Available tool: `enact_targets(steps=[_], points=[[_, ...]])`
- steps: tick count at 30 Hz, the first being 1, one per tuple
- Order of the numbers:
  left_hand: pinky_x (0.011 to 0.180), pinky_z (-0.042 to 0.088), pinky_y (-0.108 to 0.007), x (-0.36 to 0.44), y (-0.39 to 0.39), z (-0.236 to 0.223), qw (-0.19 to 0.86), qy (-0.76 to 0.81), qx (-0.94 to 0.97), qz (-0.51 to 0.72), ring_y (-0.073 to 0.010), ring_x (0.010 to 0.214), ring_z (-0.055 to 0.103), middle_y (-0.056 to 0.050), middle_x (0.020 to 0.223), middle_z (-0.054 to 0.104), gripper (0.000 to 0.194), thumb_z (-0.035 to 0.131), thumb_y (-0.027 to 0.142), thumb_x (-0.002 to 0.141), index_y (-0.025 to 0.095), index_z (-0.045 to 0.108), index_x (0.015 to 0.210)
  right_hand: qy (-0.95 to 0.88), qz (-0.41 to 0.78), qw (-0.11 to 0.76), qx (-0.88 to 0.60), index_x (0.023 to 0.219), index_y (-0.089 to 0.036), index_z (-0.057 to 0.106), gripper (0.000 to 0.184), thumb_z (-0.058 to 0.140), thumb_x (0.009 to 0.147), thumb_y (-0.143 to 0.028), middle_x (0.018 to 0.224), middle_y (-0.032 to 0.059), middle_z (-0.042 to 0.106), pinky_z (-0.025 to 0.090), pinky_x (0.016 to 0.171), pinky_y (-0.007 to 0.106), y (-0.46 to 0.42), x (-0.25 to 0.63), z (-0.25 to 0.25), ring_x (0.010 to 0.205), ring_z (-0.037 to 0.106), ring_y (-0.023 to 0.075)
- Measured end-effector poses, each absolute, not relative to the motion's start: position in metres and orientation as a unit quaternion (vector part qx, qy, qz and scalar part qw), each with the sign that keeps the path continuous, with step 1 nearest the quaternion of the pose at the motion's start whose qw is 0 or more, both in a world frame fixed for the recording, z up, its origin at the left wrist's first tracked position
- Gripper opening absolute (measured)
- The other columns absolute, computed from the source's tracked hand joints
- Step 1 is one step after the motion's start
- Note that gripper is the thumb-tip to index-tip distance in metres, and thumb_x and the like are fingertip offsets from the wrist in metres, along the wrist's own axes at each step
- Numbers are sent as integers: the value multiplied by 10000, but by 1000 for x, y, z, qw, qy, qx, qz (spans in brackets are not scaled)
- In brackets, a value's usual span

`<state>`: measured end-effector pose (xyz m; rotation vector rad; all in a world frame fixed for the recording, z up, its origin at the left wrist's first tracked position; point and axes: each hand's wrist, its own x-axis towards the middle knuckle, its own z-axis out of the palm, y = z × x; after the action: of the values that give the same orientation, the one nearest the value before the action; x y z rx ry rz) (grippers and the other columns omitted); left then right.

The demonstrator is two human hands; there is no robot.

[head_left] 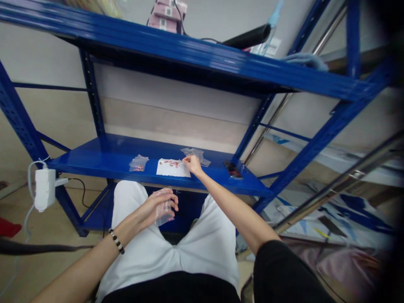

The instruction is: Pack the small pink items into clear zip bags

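Blue shelf (pixel 104 158) before a seated person: the right hand (pixel 190 160), arm outstretched, pinches its fingertips at white paper (pixel 168 170) bearing reddish pieces (pixel 173 163), any grip unclear; the left hand (pixel 164 201) curls around a clear bag (pixel 162 213) above the lap, palm hidden.

The things are carried by a blue shelf (pixel 107 153), which has a smooth and slightly shiny surface. On its left part lies a small clear bag (pixel 138 163) with pink and reddish pieces inside. Near the middle, close to the front edge, there is a white sheet (pixel 172 171), and small reddish pieces (pixel 172 163) are scattered on its upper part. Just beside the sheet, toward the back right, some clear bags (pixel 192 151) lie overlapping. Near the right end is a dark item (pixel 233 170), too blurred to identify.
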<state>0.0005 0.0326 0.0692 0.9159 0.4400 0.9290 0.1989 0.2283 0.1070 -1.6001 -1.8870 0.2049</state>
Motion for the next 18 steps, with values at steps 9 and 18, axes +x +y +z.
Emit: enact_targets(steps=[9, 18], points=[[600, 500, -264, 2, 39, 68, 721, 212, 408, 519, -114, 627, 552, -4, 780, 569, 315, 661, 87, 700, 163, 584, 996, -696, 76, 317, -640, 842, -211, 763, 130, 683, 810, -309, 869, 53, 750, 468, 693, 221, 243, 194, 65, 814, 681, 184], [546, 431, -203, 4, 43, 60, 668, 322, 473, 476, -83, 581, 513, 4, 724, 567, 235, 731, 310, 730, 153, 638, 877, -738, 71, 308, -597, 893, -194, 770, 146, 695, 791, -268, 866, 51, 748, 451, 724, 222, 240, 199, 67, 827, 669, 181]])
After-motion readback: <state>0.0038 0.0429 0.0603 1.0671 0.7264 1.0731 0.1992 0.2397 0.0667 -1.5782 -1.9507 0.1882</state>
